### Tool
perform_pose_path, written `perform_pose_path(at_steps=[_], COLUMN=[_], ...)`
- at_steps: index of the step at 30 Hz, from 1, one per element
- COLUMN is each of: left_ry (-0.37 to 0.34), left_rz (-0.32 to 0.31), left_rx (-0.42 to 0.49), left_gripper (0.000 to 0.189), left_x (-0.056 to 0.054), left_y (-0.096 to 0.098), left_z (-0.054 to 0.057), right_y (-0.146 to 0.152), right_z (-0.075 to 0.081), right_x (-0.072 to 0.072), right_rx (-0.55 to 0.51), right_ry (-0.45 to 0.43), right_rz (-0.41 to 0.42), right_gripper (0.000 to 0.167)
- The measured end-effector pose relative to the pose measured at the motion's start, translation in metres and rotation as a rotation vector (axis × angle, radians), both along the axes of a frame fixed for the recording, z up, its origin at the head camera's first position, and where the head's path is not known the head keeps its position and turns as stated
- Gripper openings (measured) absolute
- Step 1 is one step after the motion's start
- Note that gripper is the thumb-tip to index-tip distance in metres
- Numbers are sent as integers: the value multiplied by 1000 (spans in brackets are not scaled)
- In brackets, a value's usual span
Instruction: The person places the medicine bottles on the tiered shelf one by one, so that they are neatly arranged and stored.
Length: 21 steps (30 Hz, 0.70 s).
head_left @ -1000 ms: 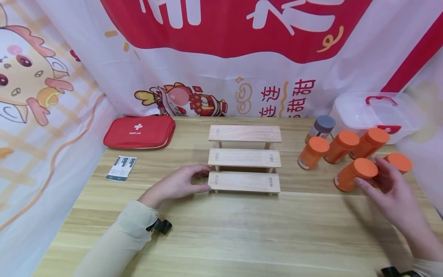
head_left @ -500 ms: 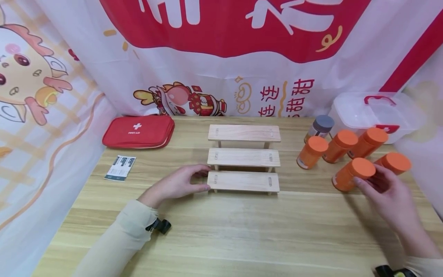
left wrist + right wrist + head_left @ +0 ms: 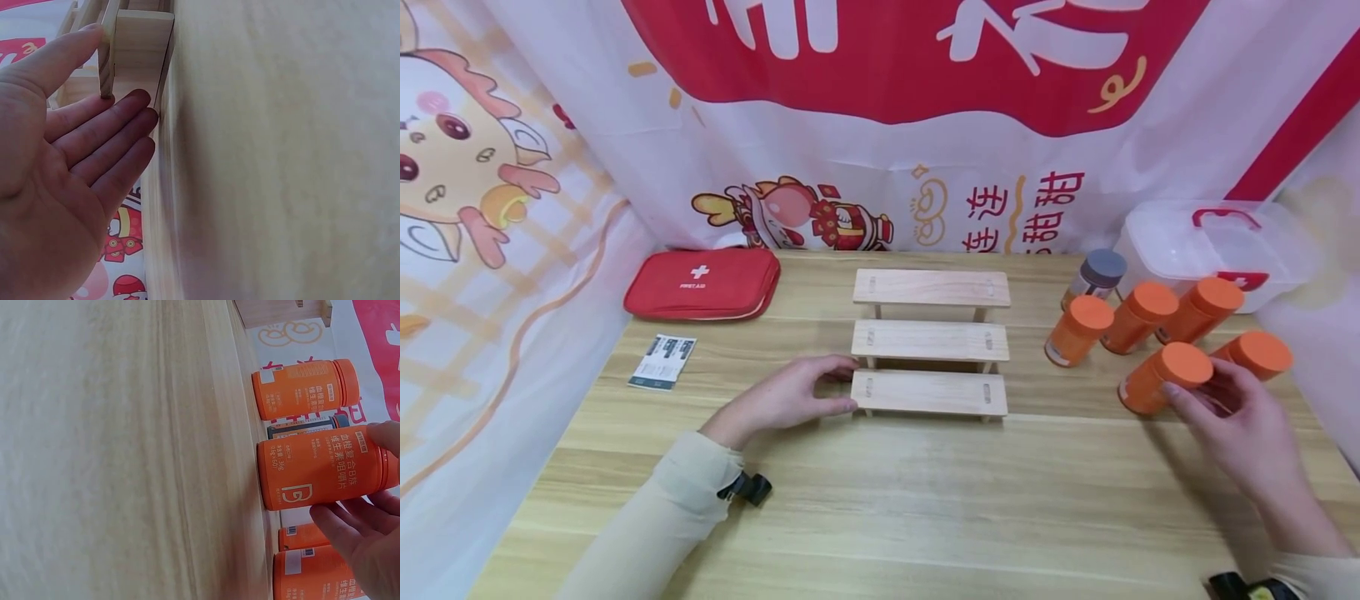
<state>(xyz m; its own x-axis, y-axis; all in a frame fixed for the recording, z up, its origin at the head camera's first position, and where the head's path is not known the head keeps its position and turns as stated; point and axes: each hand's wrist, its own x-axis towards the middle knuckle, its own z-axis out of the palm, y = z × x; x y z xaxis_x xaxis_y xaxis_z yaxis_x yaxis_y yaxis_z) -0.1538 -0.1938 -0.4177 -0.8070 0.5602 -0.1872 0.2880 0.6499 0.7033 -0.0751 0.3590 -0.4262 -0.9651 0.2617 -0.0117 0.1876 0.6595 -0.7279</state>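
Observation:
My right hand (image 3: 1243, 425) grips an orange vitamin bottle (image 3: 1156, 385) near its cap, thumb on one side and fingers on the other. The bottle stands upright at or very near the tabletop; its printed label faces the right wrist camera (image 3: 312, 467). Several similar orange bottles surround it, one (image 3: 1258, 354) right behind my fingers and another (image 3: 1075, 335) to the left. With fingers extended and palm showing, my left hand (image 3: 69, 150) touches the left end of a three-tier wooden stand (image 3: 928, 393). Its thumb and index fingertips lie at opposite corners of the lowest board.
A grey-capped bottle (image 3: 1097, 273) stands behind the orange ones, beside a clear plastic box (image 3: 1195, 246) with a red handle. At the back left lie a red first-aid pouch (image 3: 703, 285) and a printed card (image 3: 662, 361). A printed cloth (image 3: 820, 142) hangs behind the table.
The orange bottle in my right hand has shifted slightly left, away from the bottle behind my fingers. My left hand stays at the wooden stand.

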Motion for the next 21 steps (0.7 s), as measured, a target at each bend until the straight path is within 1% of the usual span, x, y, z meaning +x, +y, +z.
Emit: perform_pose_path(at_steps=[7,11,14,16,21], left_ry=[15,19,20,20,16], left_rz=[-3,-9,-15,-15,-14], left_rx=[-11,-6,-4,-4,-3], left_gripper=[57,57,56,56,55], left_x=[0,0,-1,-1,-1], left_y=[0,1,1,1,1], left_z=[0,0,0,-1,-1], right_y=[-3,-6,-8,-9,-12], right_z=[4,6,9,11,17], right_x=[-1,-1,-1,-1,-1], right_rx=[33,27,21,21,18], right_ry=[-44,-56,-34,-4,97], right_rz=[-16,-21,-27,-29,-22], right_gripper=[84,85,84,84,78])
